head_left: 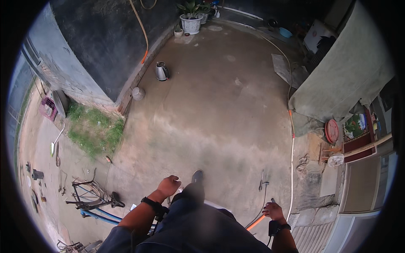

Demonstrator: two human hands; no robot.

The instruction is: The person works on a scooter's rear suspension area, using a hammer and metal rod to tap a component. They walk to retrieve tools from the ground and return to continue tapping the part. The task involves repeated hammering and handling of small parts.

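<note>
My left hand (169, 186) hangs over my left thigh with its fingers loosely bent, and nothing shows in it. Below it a dark band circles the wrist. On the other side, my right hand (275, 212) is closed around a slim thing with a dark grey tip (273, 200) that pokes out above the fingers; its kind cannot be made out. An orange hose or rod (256, 223) runs down from beside that hand, and I cannot tell whether the two are joined. A thin black cable or hose (264, 198) lies on the concrete nearby. My shoe (197, 175) points forward.
A metal kettle (161, 71) and a round stone (138, 93) stand at the left wall. Bicycle frame parts (90, 198) lie to my left. Along the right runs a pale hose (292, 168). A potted plant (191, 24) stands far ahead; a red basin (331, 130) is at right.
</note>
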